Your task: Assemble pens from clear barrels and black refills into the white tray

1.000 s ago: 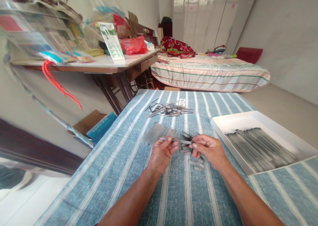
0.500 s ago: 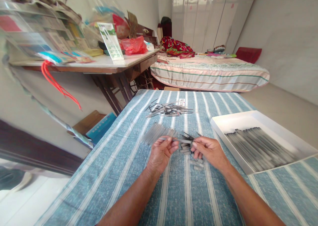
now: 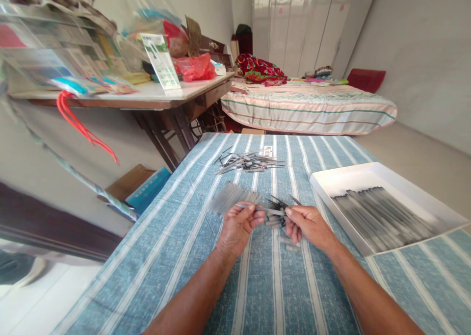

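Both hands meet over the striped tablecloth (image 3: 257,286). The left hand (image 3: 239,227) and right hand (image 3: 309,224) each pinch one end of a thin grey rod (image 3: 270,210) between thumb and fingertips, holding it level so the ends stay reachable. Short grey sleeves (image 3: 285,239) lie just beneath, handy. Beyond sits a row of clear tubes (image 3: 231,197), then a loose pile of pins (image 3: 250,162). To the right, a white tray (image 3: 331,178) keeps finished pieces aligned.

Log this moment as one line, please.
left hand: holds thin rod | right hand: pinches rod's other end | white tray: right
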Demonstrator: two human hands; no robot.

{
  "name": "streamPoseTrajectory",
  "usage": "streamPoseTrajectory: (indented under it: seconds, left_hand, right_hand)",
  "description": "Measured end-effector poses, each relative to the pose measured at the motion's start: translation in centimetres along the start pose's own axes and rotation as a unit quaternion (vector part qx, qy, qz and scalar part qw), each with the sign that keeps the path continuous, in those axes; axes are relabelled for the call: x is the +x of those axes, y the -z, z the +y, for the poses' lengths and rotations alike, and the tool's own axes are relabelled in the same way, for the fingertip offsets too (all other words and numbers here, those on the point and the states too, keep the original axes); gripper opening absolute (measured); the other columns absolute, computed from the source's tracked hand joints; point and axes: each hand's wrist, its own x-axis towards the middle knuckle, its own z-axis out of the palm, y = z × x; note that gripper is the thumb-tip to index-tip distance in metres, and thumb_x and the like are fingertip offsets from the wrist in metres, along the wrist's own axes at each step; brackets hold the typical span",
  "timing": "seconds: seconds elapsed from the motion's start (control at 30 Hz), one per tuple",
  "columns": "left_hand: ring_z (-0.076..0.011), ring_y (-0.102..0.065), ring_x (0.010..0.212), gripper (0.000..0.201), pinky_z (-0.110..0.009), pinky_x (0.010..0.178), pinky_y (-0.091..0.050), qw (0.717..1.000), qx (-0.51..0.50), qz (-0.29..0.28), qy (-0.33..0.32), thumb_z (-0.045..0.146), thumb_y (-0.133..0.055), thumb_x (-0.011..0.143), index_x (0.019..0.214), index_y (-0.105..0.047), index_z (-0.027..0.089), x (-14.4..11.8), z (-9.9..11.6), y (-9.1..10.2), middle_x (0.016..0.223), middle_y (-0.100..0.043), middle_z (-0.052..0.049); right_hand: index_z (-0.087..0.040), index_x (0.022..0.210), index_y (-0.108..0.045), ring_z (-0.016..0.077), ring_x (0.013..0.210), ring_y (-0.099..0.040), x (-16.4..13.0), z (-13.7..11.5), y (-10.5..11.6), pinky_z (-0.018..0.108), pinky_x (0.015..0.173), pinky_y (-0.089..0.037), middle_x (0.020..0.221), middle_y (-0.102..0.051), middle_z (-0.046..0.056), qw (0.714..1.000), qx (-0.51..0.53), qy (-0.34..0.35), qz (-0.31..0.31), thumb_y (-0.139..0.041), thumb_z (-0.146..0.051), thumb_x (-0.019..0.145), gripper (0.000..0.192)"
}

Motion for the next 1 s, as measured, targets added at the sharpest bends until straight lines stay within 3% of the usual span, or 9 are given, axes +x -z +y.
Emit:
streamPoseTrajectory:
  seconds: [0.2, 0.4, 0.57, 0.7, 0.87, 1.0]
  left_hand:
    - [-0.0148, -0.066, 0.063, 0.012, -0.024, 0.059, -0.054, 1.0, 0.004, 0.006, -0.009, 0.012, -0.067, 0.067, 0.075, -0.06, 0.012, 0.01, 0.06, 0.04, 0.075, -0.07, -0.007]
    - [-0.015, -0.066, 0.063, 0.013, -0.024, 0.059, -0.054, 1.0, 0.012, 0.003, -0.009, 0.013, -0.068, 0.066, 0.075, -0.058, 0.013, -0.23, 0.04, -0.24, 0.075, -0.07, -0.006]
    - [-0.015, -0.066, 0.063, 0.013, -0.024, 0.059, -0.054, 1.0, 0.018, 0.005, -0.011, 0.014, -0.068, 0.066, 0.074, -0.058, 0.013, -0.24, -0.02, -0.27, 0.075, -0.07, -0.006]
    - [-0.0153, -0.066, 0.062, 0.014, -0.025, 0.058, -0.054, 1.0, 0.027, 0.001, -0.007, 0.014, -0.068, 0.066, 0.075, -0.058, 0.013, -0.29, -0.11, -0.29, 0.075, -0.07, -0.006]
    - [-0.0153, -0.066, 0.064, 0.014, -0.025, 0.061, -0.054, 1.0, 0.021, 0.006, -0.012, 0.014, -0.068, 0.066, 0.076, -0.058, 0.013, -0.21, -0.23, -0.17, 0.076, -0.07, -0.006]
    - [-0.0156, -0.066, 0.065, 0.015, -0.026, 0.062, -0.054, 1.0, 0.025, -0.002, -0.011, 0.015, -0.068, 0.066, 0.076, -0.058, 0.013, -0.2, -0.26, -0.12, 0.077, -0.07, -0.007]
  right_hand:
    - [-0.016, 0.082, -0.053, 0.0088, 0.04, -0.056, -0.14, -0.54, 0.25, 0.017, 0.037, -0.039, 0.059, -0.061, -0.002, 1.0, 0.008, 0.024, 0.016, -0.057, -0.047, 0.075, 0.031]
    - [-0.014, 0.066, -0.052, 0.008, 0.035, -0.053, -0.19, -0.64, 0.2, 0.017, 0.034, -0.036, 0.051, -0.058, -0.001, 0.999, -0.034, -0.002, 0.009, -0.043, -0.051, 0.082, 0.041]
    - [-0.017, 0.083, -0.053, 0.0086, 0.039, -0.055, -0.12, -0.59, 0.24, 0.017, 0.035, -0.038, 0.059, -0.061, -0.003, 1.0, -0.015, 0.017, -0.001, -0.057, -0.046, 0.075, 0.031]
    - [-0.015, 0.063, -0.051, 0.0073, 0.034, -0.052, -0.07, -0.52, 0.21, 0.016, 0.034, -0.037, 0.051, -0.058, -0.002, 0.999, -0.034, -0.003, 0.018, -0.047, -0.052, 0.08, 0.041]
    - [-0.016, 0.075, -0.053, 0.0082, 0.036, -0.054, -0.09, -0.65, 0.29, 0.016, 0.032, -0.037, 0.054, -0.06, -0.003, 1.0, -0.019, 0.002, 0.013, -0.054, -0.05, 0.075, 0.034]
    - [-0.015, 0.064, -0.05, 0.0072, 0.032, -0.05, 0.06, -0.32, 0.24, 0.016, 0.032, -0.036, 0.048, -0.057, -0.003, 0.999, -0.027, -0.011, 0.015, -0.05, -0.052, 0.077, 0.039]
